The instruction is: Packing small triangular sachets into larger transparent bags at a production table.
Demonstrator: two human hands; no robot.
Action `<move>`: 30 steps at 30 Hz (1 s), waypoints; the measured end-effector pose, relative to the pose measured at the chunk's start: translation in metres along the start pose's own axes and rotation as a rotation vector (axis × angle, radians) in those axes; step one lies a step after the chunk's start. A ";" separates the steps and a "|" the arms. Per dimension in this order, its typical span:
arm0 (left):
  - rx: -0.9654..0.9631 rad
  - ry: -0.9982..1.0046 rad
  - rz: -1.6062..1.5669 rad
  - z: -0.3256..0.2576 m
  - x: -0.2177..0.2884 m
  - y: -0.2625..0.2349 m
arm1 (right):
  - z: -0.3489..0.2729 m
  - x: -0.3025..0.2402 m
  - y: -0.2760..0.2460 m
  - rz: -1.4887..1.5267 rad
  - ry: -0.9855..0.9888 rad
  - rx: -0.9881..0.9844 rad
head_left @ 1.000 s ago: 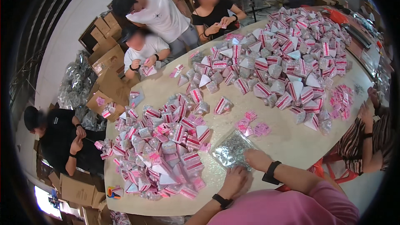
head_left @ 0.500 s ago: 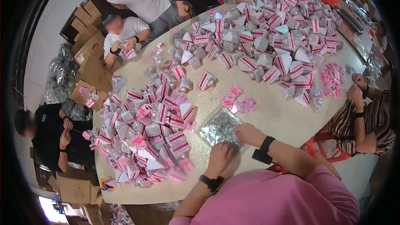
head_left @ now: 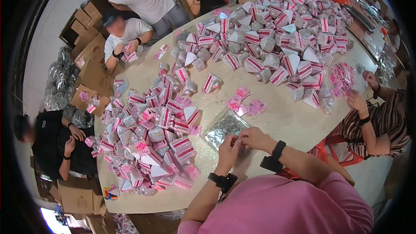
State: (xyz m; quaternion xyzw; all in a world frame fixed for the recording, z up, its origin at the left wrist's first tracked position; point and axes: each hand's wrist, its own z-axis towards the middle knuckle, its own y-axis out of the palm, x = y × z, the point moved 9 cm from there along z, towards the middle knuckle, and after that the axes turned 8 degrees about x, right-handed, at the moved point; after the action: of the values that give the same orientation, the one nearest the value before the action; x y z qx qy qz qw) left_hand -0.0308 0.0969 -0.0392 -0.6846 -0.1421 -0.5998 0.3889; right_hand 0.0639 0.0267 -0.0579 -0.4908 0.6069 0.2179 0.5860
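Left hand (head_left: 228, 151) and right hand (head_left: 257, 139) are close together over a silver tray (head_left: 213, 134) on the table (head_left: 281, 119); whether their fingers clamp anything, I cannot tell

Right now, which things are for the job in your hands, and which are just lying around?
Seem part of the job:
left hand and right hand, close together
shiny silver square beneath them
pink cards, perhaps

Probably just lying around:
orange-and-blue item
brown cardboard box

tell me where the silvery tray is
In the head view, the silvery tray lies below centre beside pink cards, partly hidden by the left hand and right hand.
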 end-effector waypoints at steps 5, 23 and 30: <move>-0.023 -0.069 -0.044 0.005 -0.012 -0.005 | -0.008 0.006 0.009 0.298 0.167 -0.041; -0.046 0.039 0.102 -0.005 -0.022 -0.008 | -0.028 -0.033 -0.013 0.014 -0.155 0.148; -0.036 -0.075 -0.156 -0.007 -0.011 0.011 | -0.029 0.010 -0.011 0.411 -0.055 0.236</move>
State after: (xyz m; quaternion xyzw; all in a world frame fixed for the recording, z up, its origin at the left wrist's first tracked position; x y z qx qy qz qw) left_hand -0.0315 0.0879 -0.0535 -0.7003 -0.1987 -0.6046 0.3232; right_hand 0.0607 -0.0053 -0.0571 -0.2788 0.6991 0.2735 0.5989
